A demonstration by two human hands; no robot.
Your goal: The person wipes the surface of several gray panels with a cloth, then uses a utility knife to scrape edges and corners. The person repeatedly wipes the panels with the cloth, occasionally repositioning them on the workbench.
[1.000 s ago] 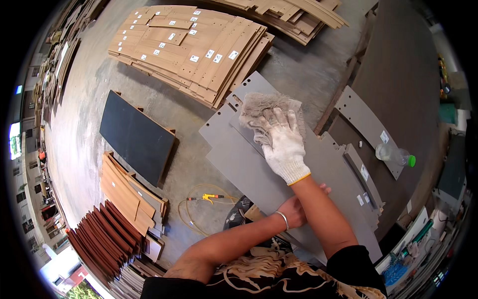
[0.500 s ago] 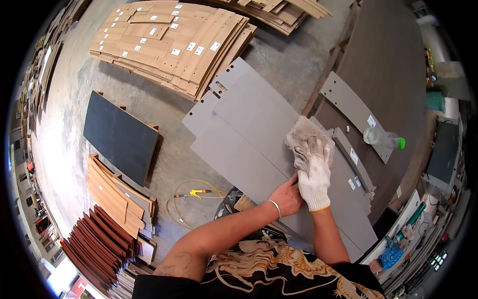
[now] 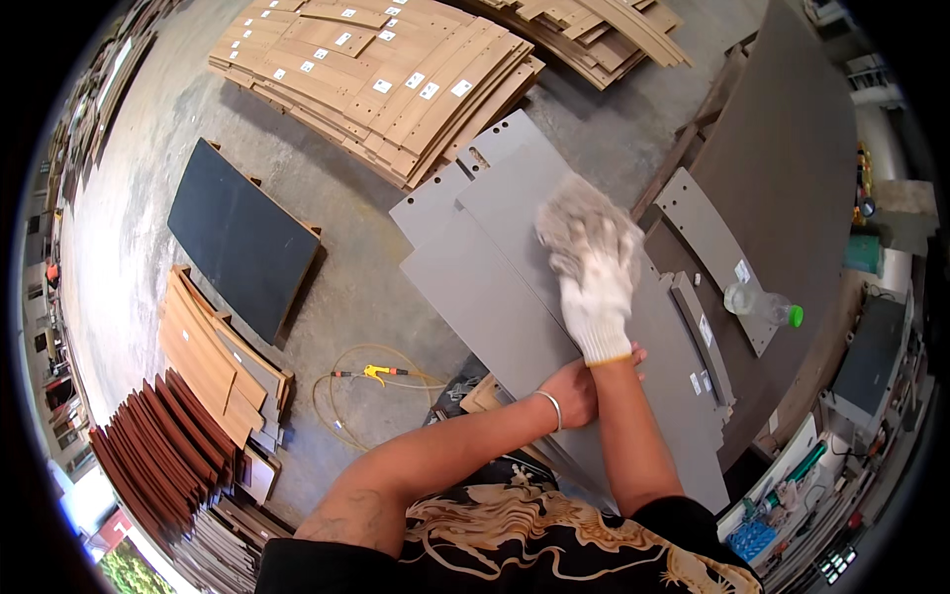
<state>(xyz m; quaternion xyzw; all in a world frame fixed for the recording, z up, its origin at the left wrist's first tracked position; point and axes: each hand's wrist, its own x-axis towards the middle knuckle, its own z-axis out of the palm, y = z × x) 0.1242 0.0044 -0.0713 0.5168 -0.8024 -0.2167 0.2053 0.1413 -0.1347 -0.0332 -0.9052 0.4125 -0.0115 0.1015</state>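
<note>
One fuzzy rag [image 3: 582, 210] bunched in my gloved right hand [image 3: 599, 262], between the grey panels' [image 3: 485, 287] near and far ends; wiping seems unfinished. Left hand [image 3: 571, 394]: can't tell grip.

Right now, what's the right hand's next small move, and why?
Probably slide the grey cloth toward the far, holed end of the grey boards: the gloved right hand has it on the boards, that end lies beyond the cloth, and the bare left hand, low by the right wrist, seems out of that path.
</note>
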